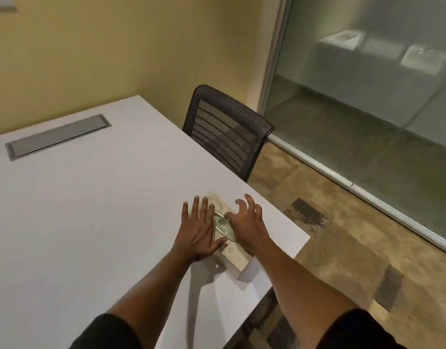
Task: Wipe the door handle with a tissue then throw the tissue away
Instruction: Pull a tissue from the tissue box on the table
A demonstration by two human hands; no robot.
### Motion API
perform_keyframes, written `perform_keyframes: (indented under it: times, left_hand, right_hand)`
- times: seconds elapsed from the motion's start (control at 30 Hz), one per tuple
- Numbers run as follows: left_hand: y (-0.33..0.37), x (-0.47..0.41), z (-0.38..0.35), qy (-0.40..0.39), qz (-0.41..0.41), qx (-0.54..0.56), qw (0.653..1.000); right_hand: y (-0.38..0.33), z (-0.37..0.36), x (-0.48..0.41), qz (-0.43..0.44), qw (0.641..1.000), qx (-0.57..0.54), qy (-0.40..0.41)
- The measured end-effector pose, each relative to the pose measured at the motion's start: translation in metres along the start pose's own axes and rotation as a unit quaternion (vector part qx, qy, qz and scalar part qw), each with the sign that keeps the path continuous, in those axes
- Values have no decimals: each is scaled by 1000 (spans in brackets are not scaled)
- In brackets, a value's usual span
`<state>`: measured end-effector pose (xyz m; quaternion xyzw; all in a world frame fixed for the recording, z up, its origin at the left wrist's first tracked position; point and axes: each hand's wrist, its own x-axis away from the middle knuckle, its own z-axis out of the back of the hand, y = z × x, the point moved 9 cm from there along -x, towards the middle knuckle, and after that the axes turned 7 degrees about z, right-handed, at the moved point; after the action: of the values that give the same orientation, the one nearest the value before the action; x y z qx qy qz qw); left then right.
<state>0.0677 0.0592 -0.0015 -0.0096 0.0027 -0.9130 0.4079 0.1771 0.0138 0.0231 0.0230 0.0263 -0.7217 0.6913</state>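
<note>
I stand at the corner of a wide white surface (86, 202), with a yellow wall behind it and a frosted glass partition (367, 79) off to my right. A black mesh chair (227, 132) is tucked in at the far side, and a grey cable hatch (58, 137) is set into the top well away from me. No door handle and no bin show from here, so both lie somewhere outside this view.

The tissue box (233, 255) sits close to the near right corner of the surface, pale and patterned, with an oval slot (223, 225) in its top. My left hand (199, 230) lies flat with fingers spread, pressing down on the left part of the box to steady it. My right hand (247, 222) hovers over the right side of the slot, fingers curled and apart like a claw, its grip holding nothing that I can see. The thumb may be touching the slot's edge, but the angle hides that.

I judge this to be the very first step: getting a tissue out. No tissue is visibly standing up from the slot, so the next move calls for dipping my right fingertips into the opening, pinching a sheet, and drawing it up while the left hand keeps the box from lifting. Only then comes the walk to the handle.
</note>
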Motion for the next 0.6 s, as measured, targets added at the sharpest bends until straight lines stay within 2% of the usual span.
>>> perform_keyframes:
  times: [0.13, 0.27, 0.4, 0.6]
  left_hand:
    - [-1, -6, -13, -9, -6, -15, 1000]
    - [-4, -7, -25, -35, -1, -26, 999]
    - [-6, -6, -29, -40, 17, -13, 999]
    - [-6, -8, -31, -37, 23, -1, 999]
  right_hand:
    - [-6, -2, -18, 2, 999, -28, 17]
    - [-14, -3, -34, 41, 999, -3, 11]
    - [-18, -16, -36, 54, 997, 48, -25]
    - [-28, -29, -44, 64, 994, 63, -68]
